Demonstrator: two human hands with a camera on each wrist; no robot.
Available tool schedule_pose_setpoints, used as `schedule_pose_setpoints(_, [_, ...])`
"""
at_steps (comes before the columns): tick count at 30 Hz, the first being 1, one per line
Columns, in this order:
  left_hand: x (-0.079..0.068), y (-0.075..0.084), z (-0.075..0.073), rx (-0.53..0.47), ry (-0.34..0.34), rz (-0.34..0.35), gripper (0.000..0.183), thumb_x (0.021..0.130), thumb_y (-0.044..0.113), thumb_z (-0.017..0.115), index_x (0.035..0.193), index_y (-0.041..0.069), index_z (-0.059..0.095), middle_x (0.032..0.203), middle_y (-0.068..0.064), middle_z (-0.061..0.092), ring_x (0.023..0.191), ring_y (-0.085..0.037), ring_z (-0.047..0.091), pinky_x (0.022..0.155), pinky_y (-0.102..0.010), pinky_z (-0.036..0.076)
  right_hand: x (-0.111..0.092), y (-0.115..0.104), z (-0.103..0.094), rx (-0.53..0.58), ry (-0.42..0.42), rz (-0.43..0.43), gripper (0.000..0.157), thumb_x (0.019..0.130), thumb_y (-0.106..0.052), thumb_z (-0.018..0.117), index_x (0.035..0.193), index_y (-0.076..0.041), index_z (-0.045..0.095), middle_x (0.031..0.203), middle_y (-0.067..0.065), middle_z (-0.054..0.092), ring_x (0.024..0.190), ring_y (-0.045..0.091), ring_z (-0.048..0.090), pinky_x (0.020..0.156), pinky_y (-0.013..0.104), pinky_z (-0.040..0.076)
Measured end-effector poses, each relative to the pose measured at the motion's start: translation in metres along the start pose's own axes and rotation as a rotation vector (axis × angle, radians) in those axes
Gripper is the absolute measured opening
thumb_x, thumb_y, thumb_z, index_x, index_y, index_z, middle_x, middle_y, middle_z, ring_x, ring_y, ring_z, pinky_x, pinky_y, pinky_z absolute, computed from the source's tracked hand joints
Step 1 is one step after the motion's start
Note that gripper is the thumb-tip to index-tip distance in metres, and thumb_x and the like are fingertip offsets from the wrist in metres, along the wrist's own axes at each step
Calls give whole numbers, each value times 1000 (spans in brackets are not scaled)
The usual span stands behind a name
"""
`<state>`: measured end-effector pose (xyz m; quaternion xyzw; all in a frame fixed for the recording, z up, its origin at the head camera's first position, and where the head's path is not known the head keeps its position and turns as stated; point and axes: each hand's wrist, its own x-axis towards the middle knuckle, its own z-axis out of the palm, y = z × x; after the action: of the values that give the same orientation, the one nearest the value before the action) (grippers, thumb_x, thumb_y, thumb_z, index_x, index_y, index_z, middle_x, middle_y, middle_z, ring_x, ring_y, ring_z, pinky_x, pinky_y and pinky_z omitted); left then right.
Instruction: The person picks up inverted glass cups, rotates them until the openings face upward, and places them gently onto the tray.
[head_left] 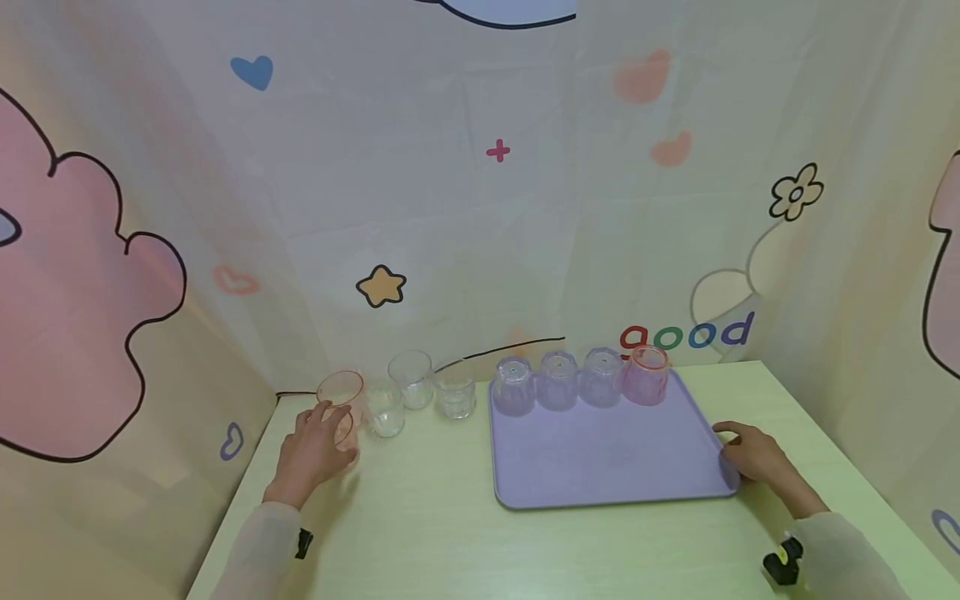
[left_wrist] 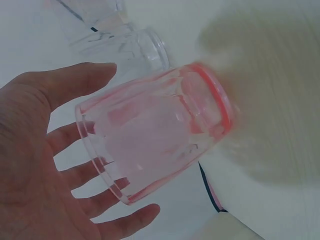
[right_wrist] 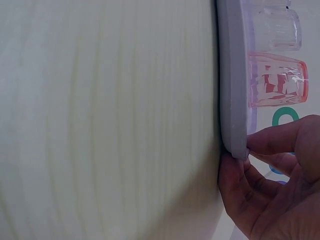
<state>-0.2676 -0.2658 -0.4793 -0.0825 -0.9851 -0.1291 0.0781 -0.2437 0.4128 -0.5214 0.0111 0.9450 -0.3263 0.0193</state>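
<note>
My left hand [head_left: 309,450] is spread around a pink-tinted glass [left_wrist: 150,135] that stands rim up on the table's left side. In the left wrist view the thumb is raised beside the rim, and the long fingers reach along the glass's far side, partly seen through it. Behind it stands another pink-rimmed glass [head_left: 341,385]. At the tray's right front corner, my right hand [head_left: 757,454] pinches the edge of the lilac tray [head_left: 600,458], thumb above and fingers below. Three clear glasses [head_left: 558,382] and a pink glass [head_left: 647,377] stand upside down along the tray's back edge.
Three clear glasses [head_left: 386,410] stand rim up between the left hand and the tray. A printed curtain [head_left: 480,208] hangs right behind the pale table [head_left: 420,517] and along both sides.
</note>
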Motion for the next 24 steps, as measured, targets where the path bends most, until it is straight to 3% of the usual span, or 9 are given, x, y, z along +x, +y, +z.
schedule_pose_setpoints(14, [6, -3, 4, -52, -36, -21, 73, 82, 14, 79, 148, 6, 49, 151, -25, 36, 135, -54, 33, 80, -68, 50, 2, 3, 3, 7, -9, 24, 47, 87, -3, 51, 130, 16, 51, 92, 22, 64, 71, 23, 61, 54, 34, 54])
schedule_pose_setpoints(24, [10, -7, 8, -62, -2, -17, 69, 81, 10, 74, 145, 6, 51, 150, -25, 38, 133, -55, 35, 76, -67, 51, 1, 2, 1, -3, 10, 14, 46, 87, -3, 50, 129, 16, 52, 91, 21, 64, 71, 23, 60, 54, 34, 52])
